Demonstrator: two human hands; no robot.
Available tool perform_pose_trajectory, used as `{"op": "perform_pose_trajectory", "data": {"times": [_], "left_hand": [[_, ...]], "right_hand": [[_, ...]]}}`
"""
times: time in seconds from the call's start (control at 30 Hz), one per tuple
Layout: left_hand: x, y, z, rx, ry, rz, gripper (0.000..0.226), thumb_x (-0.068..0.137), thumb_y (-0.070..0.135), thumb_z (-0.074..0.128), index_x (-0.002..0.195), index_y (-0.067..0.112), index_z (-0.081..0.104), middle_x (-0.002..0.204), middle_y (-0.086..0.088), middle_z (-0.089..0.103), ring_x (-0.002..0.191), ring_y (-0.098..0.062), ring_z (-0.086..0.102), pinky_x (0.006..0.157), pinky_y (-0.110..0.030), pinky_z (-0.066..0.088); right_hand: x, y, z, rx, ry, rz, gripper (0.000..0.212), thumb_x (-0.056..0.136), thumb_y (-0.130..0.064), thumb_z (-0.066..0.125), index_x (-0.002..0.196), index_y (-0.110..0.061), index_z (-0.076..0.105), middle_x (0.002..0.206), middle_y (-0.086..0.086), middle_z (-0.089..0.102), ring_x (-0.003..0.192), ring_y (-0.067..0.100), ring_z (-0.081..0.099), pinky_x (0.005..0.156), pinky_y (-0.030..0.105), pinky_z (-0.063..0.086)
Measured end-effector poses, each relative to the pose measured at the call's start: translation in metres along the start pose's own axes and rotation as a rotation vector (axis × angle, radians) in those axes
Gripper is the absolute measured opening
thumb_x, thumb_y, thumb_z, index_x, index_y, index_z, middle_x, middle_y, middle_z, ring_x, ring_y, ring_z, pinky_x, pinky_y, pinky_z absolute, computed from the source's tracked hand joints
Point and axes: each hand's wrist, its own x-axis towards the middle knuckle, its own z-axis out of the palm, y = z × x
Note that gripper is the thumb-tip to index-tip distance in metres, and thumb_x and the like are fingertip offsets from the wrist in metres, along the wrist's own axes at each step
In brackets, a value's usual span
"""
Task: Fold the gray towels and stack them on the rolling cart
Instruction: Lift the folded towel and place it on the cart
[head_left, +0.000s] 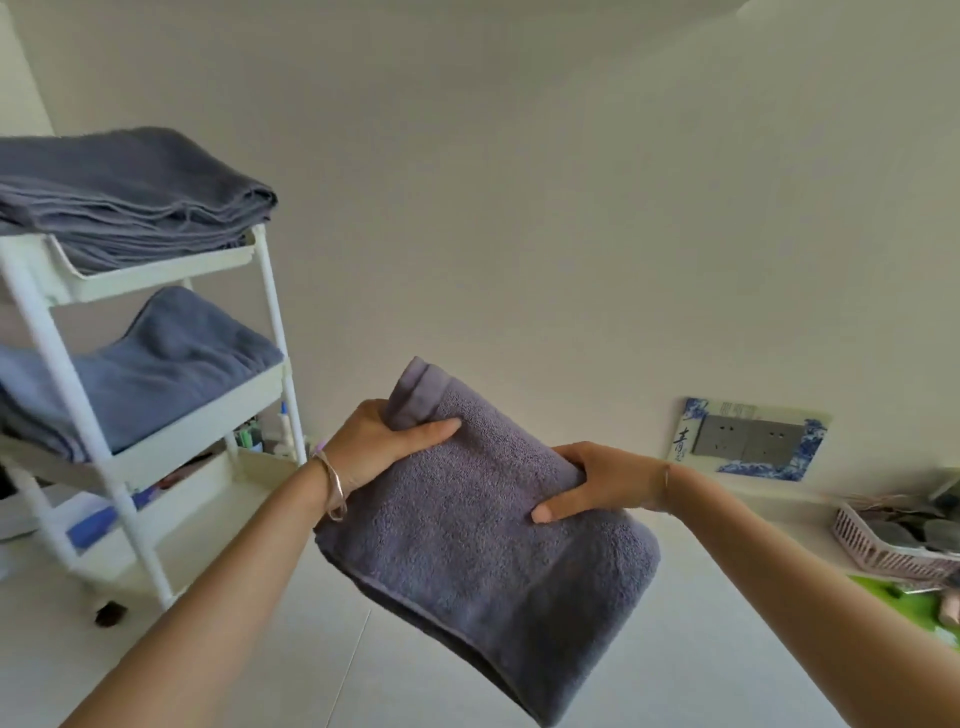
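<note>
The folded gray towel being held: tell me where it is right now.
The folded gray towel is low and centre in the head view, gripped in the air by the left hand and right hand, right of the rolling cart.

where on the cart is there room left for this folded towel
No tray is bare. The top tray holds a towel stack rising past its rim, open above. The middle tray holds towels, with a gap under the top tray. The bottom tray is crowded with small items. Bare floor lies beside the cart.
</note>
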Motion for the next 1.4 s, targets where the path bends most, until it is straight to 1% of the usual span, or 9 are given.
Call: {"op": "perform_pose_trajectory", "data": {"times": [0.13,0.27,0.4,0.5,0.6,0.77,1.03,1.27,1.4], "left_hand": [[-0.011,0.002,-0.021,-0.179,0.139,-0.043,0.014,0.075,0.027,0.074,0.079,0.015,0.068,0.062,0.013,0.07,0.056,0.004,0.063,0.052,-0.007,0.046],[-0.02,-0.006,-0.056,-0.309,0.293,-0.136,0.037,0.069,0.04,0.075,0.092,0.012,0.07,0.087,-0.002,0.074,0.083,-0.015,0.069,0.074,-0.026,0.05],[-0.027,-0.023,-0.076,-0.415,0.436,-0.23,0.037,0.072,0.039,0.074,0.096,0.011,0.069,0.09,-0.006,0.073,0.087,-0.022,0.068,0.08,-0.031,0.051],[-0.031,-0.043,-0.09,-0.499,0.542,-0.299,0.06,0.058,0.048,0.08,0.103,0.009,0.069,0.091,-0.007,0.073,0.087,-0.024,0.069,0.084,-0.033,0.052],[-0.034,-0.065,-0.098,-0.519,0.578,-0.38,0.081,0.043,0.058,0.086,0.106,0.01,0.068,0.095,-0.007,0.073,0.091,-0.026,0.069,0.093,-0.04,0.05],[-0.048,-0.097,-0.098,-0.537,0.573,-0.522,0.068,0.053,0.052,0.079,0.107,0.012,0.068,0.098,-0.009,0.073,0.093,-0.027,0.068,0.089,-0.037,0.051],[-0.054,-0.15,-0.089,-0.492,0.586,-0.718,0.062,0.066,0.064,0.064,0.103,0.014,0.066,0.103,-0.008,0.071,0.099,-0.026,0.064,0.096,-0.04,0.048],[-0.051,-0.176,-0.058,-0.865,0.485,-0.647,0.018,0.088,0.002,0.057,0.105,0.004,0.062,0.105,-0.009,0.07,0.096,-0.018,0.065,0.069,-0.024,0.057],[-0.04,-0.192,-0.048,-0.903,0.601,-0.495,0.03,0.088,0.0,0.054,0.117,0.0,0.057,0.104,-0.009,0.07,0.104,-0.02,0.063,0.074,-0.023,0.055]], "right_hand": [[0.019,0.033,0.003,0.242,-0.152,0.016,0.069,0.054,-0.05,0.084,0.112,-0.016,0.065,0.115,0.0,0.069,0.11,0.015,0.063,0.101,0.032,0.046],[0.052,0.066,0.013,0.435,-0.253,-0.005,0.07,0.061,-0.047,0.083,0.118,-0.012,0.062,0.123,0.003,0.064,0.12,0.018,0.056,0.11,0.041,0.037],[0.09,0.06,0.033,0.838,-0.22,-0.091,0.076,0.068,-0.054,0.075,0.129,-0.013,0.056,0.132,0.014,0.057,0.118,0.026,0.056,0.098,0.04,0.046],[0.121,0.042,0.053,0.999,-0.292,-0.103,0.084,0.069,-0.061,0.07,0.137,-0.015,0.048,0.14,0.02,0.046,0.125,0.032,0.047,0.108,0.05,0.035],[0.143,0.033,0.069,0.881,-0.385,-0.111,0.091,0.065,-0.058,0.076,0.137,-0.01,0.045,0.137,0.013,0.052,0.129,0.029,0.047,0.111,0.048,0.033],[0.17,0.033,0.09,0.608,-0.594,-0.014,0.062,0.08,-0.03,0.071,0.134,-0.013,0.046,0.132,0.004,0.058,0.123,0.021,0.054,0.108,0.045,0.039],[0.211,0.029,0.082,0.83,-0.4,0.11,0.049,0.089,-0.042,0.057,0.128,-0.012,0.051,0.12,0.011,0.065,0.112,0.028,0.062,0.096,0.038,0.048],[0.256,0.033,0.099,0.861,-0.432,0.164,0.061,0.075,-0.035,0.076,0.124,-0.006,0.054,0.115,0.013,0.067,0.106,0.029,0.064,0.082,0.036,0.052],[0.288,0.018,0.114,1.001,-0.329,0.172,0.048,0.083,-0.034,0.064,0.122,-0.006,0.054,0.114,0.016,0.067,0.105,0.032,0.064,0.078,0.037,0.053]]}}
